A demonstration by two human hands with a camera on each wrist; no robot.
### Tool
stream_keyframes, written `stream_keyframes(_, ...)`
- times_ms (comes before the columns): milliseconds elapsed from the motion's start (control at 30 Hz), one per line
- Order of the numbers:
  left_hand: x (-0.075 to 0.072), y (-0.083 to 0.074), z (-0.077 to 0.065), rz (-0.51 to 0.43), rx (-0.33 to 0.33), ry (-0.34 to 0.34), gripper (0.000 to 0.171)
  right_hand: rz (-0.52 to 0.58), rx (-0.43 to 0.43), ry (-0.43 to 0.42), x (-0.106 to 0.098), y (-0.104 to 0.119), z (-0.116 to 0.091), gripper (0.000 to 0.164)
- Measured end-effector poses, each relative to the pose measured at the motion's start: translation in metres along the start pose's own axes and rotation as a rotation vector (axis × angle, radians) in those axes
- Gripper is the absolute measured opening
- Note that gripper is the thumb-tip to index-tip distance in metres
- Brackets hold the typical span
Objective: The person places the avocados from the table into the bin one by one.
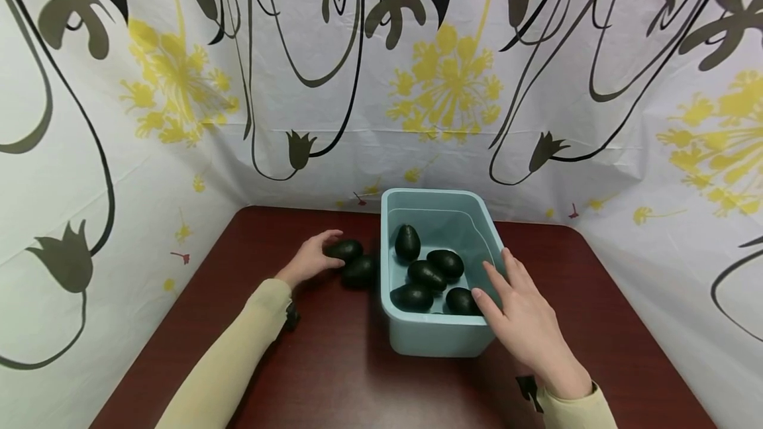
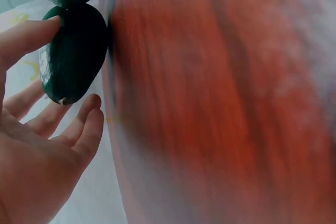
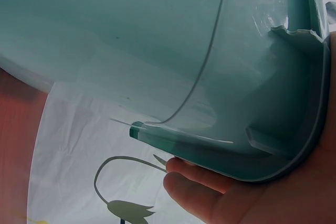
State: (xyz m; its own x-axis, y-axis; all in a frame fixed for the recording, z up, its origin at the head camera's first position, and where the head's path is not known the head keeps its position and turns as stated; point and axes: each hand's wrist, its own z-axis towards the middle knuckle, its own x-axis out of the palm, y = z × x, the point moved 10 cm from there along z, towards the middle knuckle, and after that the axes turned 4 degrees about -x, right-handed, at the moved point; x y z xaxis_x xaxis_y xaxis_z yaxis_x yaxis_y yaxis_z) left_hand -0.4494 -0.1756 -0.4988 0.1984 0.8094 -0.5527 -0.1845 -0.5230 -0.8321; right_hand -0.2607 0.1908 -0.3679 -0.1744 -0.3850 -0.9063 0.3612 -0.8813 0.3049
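On the table left of the bin, my left hand (image 1: 311,259) has its thumb and fingers around a dark green avocado (image 1: 346,250). In the left wrist view the thumb touches this avocado (image 2: 76,56) near one end, and the other fingers bend about its far side. A second avocado (image 1: 359,273) lies against it, close to the bin wall. My right hand (image 1: 527,316) rests along the right rim of a pale blue-green plastic bin (image 1: 435,338), its fingers fairly straight. Several avocados (image 1: 426,275) lie on the bin floor.
The bin stands on a dark reddish wooden table (image 1: 334,363). Behind and beside the table hangs a white cloth (image 1: 346,104) with yellow, grey and black flower prints. Each wrist wears a small black device, partly visible.
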Motion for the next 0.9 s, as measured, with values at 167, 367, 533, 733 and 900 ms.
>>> stream_keyframes(167, 0.0045, -0.002, 0.0005, 0.048, -0.006, 0.015, 0.074, 0.004, 0.001, -0.001, 0.0001, -0.0001, -0.0008, 0.071)
stream_keyframes(367, 0.0057, -0.0024, -0.0004, 0.132, -0.031, 0.003, 0.075, 0.001, -0.006, -0.007, 0.0003, 0.0002, -0.0008, 0.07)
stream_keyframes(533, 0.0064, 0.0002, -0.0014, 0.186, -0.056, -0.014, 0.069, 0.002, -0.005, -0.005, 0.0002, 0.0002, -0.0009, 0.071)
stream_keyframes(733, 0.0062, -0.0019, -0.0028, 0.23, -0.06, -0.034, 0.065, 0.005, -0.002, -0.006, -0.0006, 0.0004, -0.0011, 0.071)
stream_keyframes(900, 0.0038, -0.0051, -0.0042, 0.203, -0.049, -0.049, 0.062, 0.01, 0.0, -0.005, -0.0009, 0.001, -0.0012, 0.071)
